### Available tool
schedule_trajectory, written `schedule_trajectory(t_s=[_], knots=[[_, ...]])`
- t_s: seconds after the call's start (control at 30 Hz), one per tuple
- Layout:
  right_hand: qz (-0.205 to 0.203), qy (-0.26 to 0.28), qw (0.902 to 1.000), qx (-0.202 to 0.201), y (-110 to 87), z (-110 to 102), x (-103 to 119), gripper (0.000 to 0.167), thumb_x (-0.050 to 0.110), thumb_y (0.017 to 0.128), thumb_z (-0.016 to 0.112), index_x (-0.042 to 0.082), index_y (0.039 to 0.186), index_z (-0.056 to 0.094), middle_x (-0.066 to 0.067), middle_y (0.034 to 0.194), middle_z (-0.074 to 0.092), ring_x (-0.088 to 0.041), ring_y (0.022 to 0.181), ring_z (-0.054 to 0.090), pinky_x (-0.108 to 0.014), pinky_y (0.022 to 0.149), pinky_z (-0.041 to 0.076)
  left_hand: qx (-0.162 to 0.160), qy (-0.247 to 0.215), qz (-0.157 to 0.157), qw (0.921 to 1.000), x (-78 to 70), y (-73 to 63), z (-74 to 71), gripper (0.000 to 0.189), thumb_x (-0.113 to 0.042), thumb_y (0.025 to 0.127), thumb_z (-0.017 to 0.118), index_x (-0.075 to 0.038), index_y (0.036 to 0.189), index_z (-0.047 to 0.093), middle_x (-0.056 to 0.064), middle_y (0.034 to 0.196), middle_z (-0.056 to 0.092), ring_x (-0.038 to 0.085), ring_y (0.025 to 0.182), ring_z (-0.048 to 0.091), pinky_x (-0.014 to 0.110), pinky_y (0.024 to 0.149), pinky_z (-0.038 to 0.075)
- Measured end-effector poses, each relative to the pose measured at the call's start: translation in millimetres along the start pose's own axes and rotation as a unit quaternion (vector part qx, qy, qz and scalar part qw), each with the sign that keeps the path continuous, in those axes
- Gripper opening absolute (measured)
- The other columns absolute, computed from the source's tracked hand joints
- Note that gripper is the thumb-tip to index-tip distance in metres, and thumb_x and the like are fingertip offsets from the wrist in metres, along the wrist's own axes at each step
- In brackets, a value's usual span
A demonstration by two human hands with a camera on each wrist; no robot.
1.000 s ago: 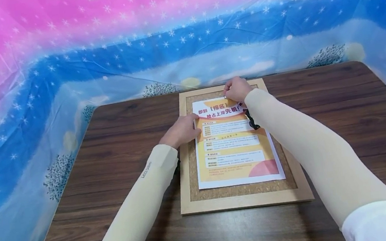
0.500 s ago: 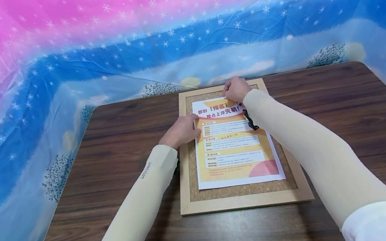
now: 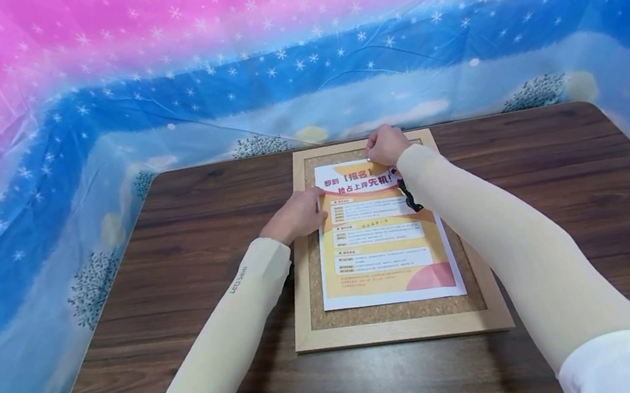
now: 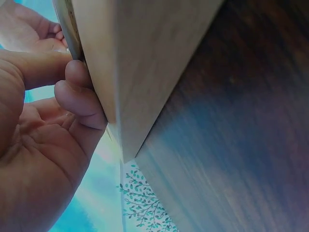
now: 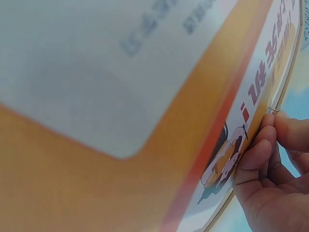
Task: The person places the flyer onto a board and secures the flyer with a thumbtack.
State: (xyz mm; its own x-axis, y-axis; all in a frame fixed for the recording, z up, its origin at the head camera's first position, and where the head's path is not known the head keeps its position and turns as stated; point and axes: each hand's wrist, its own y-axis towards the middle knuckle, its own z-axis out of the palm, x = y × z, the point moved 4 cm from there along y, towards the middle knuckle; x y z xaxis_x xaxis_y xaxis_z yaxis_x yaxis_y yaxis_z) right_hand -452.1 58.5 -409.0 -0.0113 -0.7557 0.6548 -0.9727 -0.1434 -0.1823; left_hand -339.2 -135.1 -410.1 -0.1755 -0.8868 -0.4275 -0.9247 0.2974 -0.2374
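Note:
A printed poster (image 3: 383,267) in yellow, white and red lies on a wood-framed corkboard (image 3: 400,310). At the poster's left edge, my left hand (image 3: 296,215) presses with thumb and a finger spread apart; its other fingers are bent against the board's frame (image 4: 99,58) in the left wrist view. My right hand (image 3: 388,145) is at the poster's top edge, where thumb and finger pinch a small pale pushpin (image 5: 273,109), mostly hidden by the fingertips. The poster's top right corner is covered by this hand and forearm in the head view.
The board rests on a dark brown wooden table (image 3: 190,238), close to its far edge. Behind hangs a pink and blue cloth (image 3: 275,64) with snowflakes and trees. Pale sleeves cover both forearms, and a black strap (image 3: 409,195) shows at the right wrist.

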Motion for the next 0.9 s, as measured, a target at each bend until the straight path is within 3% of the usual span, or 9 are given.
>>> schedule_trajectory(t_s=[0.17,0.57,0.77,0.9], knots=[[-0.005,-0.007,0.9999,-0.008,0.4,1.2,-0.4,0.013,0.016,0.093,0.058,0.006,0.091,0.067,-0.011,0.095,0.059,-0.027,0.088,0.054,-0.041,0.074,0.044,0.004,-0.003,-0.002,1.0000,0.3,-0.8,0.9,0.052,-0.017,0.097,0.053,-0.004,0.145,0.035,0.009,0.093,0.061,0.016,0.053,0.041,0.027,0.045,0.032],[-0.010,-0.027,0.9994,-0.018,-1.6,0.7,1.5,0.014,0.014,0.093,0.055,0.005,0.088,0.065,-0.012,0.093,0.060,-0.027,0.086,0.057,-0.041,0.074,0.046,0.005,0.000,-0.001,1.0000,-1.2,-1.0,1.5,0.052,-0.017,0.098,0.053,-0.004,0.145,0.035,0.012,0.116,0.058,0.017,0.066,0.054,0.026,0.045,0.035],[0.003,-0.029,0.9994,-0.018,0.1,1.2,2.7,0.014,0.015,0.094,0.055,0.006,0.086,0.063,-0.011,0.093,0.059,-0.027,0.087,0.057,-0.041,0.075,0.046,0.007,-0.006,-0.003,1.0000,-2.8,-1.8,1.0,0.052,-0.017,0.098,0.052,-0.004,0.145,0.035,0.012,0.111,0.060,0.018,0.062,0.053,0.027,0.044,0.034],[0.004,-0.035,0.9992,-0.019,4.2,2.6,2.3,0.016,0.015,0.094,0.055,0.006,0.082,0.060,-0.012,0.090,0.057,-0.028,0.085,0.056,-0.040,0.072,0.045,0.004,-0.003,-0.004,1.0000,-3.0,-1.7,0.8,0.052,-0.017,0.098,0.053,-0.004,0.145,0.035,0.012,0.115,0.058,0.018,0.071,0.055,0.026,0.046,0.037]])
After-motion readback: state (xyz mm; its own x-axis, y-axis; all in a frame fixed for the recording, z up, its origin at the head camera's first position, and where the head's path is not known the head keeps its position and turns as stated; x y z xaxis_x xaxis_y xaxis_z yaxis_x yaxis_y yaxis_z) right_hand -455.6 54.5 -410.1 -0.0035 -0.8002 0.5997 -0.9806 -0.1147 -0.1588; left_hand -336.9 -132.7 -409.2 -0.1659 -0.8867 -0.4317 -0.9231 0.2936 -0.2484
